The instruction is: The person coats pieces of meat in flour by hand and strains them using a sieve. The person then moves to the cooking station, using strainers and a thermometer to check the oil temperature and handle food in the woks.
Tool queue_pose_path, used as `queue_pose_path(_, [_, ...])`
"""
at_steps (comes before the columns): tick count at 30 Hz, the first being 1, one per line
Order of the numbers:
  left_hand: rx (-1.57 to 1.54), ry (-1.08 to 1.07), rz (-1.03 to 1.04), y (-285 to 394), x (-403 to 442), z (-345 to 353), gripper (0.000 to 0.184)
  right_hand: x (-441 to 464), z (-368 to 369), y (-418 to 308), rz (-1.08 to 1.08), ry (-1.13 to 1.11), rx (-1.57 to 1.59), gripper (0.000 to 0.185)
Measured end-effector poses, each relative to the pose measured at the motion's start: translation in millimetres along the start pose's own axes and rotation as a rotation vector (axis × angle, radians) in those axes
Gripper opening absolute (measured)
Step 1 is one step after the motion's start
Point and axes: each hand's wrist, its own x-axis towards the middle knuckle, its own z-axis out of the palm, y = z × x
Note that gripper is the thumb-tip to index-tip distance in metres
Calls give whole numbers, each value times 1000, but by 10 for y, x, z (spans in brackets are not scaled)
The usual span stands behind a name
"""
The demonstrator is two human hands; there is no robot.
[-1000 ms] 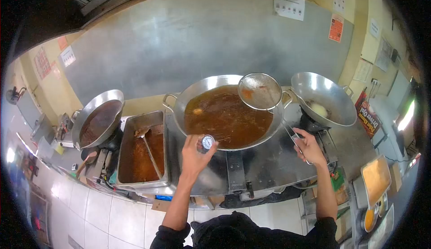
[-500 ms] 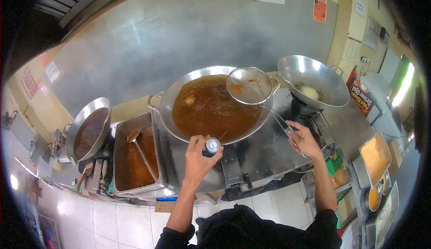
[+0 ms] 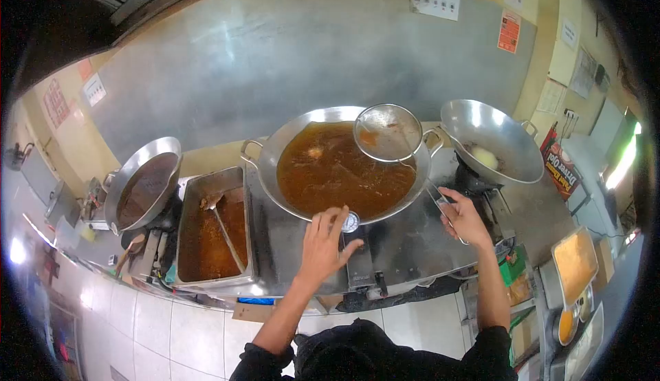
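Note:
A large wok [image 3: 271, 164] of brown oil [image 3: 337, 175] stands in front of me. At its near rim sits a dial thermometer [image 3: 351, 222] with a round white face. My left hand [image 3: 324, 243] is beside the dial, thumb and fingers apart; the index finger is close to the dial or touching it. My right hand [image 3: 465, 217] is wrapped around the handle of a round wire-mesh strainer [image 3: 388, 132]. The strainer's bowl is over the far right part of the wok, with small orange-brown bits in it.
On the left are a deep metal pan [image 3: 184, 243] holding a ladle [image 3: 227, 233] and a wok of dark liquid [image 3: 144, 185]. A smaller wok [image 3: 509, 126] with a pale lump stands right. Below right is a tray of orange crumbs [image 3: 575, 263].
My left hand has loosened its pinch on the thermometer's dial, and its fingers have spread. The dial is now at the wok's near rim. My right hand keeps holding the strainer; the view has shifted slightly.

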Motion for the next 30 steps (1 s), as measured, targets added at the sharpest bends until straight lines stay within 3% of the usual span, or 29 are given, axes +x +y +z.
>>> queue_pose_path(3, [-78, 28, -107, -42, -490, 65, 46, 3, 33, -203, 0, 13, -10, 42])
queue_pose_path(7, [-236, -138, -275, -298, -1530, 132, 34, 175, 110, -231, 20, 20, -51, 41])
queue_pose_path(11, [-129, -694, -536, -1011, -3336, 294, 46, 264, 365, -663, 13, -56, -177, 42])
queue_pose_path(13, [-130, -990, -803, -1268, -4180, 269, 55, 233, 646, -979, -242, -2, -561, 42])
queue_pose_path(14, [-140, -964, -836, -1322, -4493, 228, 55, 151, 845, -1215, -258, 6, -547, 42])
queue_pose_path(15, [-224, -883, -993, -1364, -4764, 175, 54, 126, 1042, -1359, -283, -27, -557, 42])
queue_pose_path(17, [-315, -766, -1174, -1370, -5361, 152, 54, 54, 1470, -1588, -469, 4, -561, 43])
queue_pose_path(19, [-404, -379, -1409, -1316, -5964, 127, 51, -73, 2030, -1831, -339, -135, -520, 47])
queue_pose_path(20, [-319, -385, -1508, -1240, -6177, 70, 47, -83, 2339, -1839, -399, -171, -618, 50])
queue_pose_path(21, [-329, -364, -1521, -1141, -6525, 41, 47, -34, 2672, -1747, -459, -205, -717, 53])
queue_pose_path(23, [-185, -610, -1205, -1102, -7063, 25, 40, 110, 3329, -1452, -487, -309, -808, 56])
queue_pose_path(27, [-340, -605, -1488, -634, -7221, -614, 33, 418, 4169, -1109, -481, -499, -943, 59])
queue_pose_path(29, [-348, -250, -1716, -468, -7379, -863, 25, 520, 4515, -1018, -477, -526, -1006, 61])
queue_pose_path(30, [-178, -387, -1486, -446, -7639, -920, 23, 525, 4668, -980, -427, -453, -931, 61])
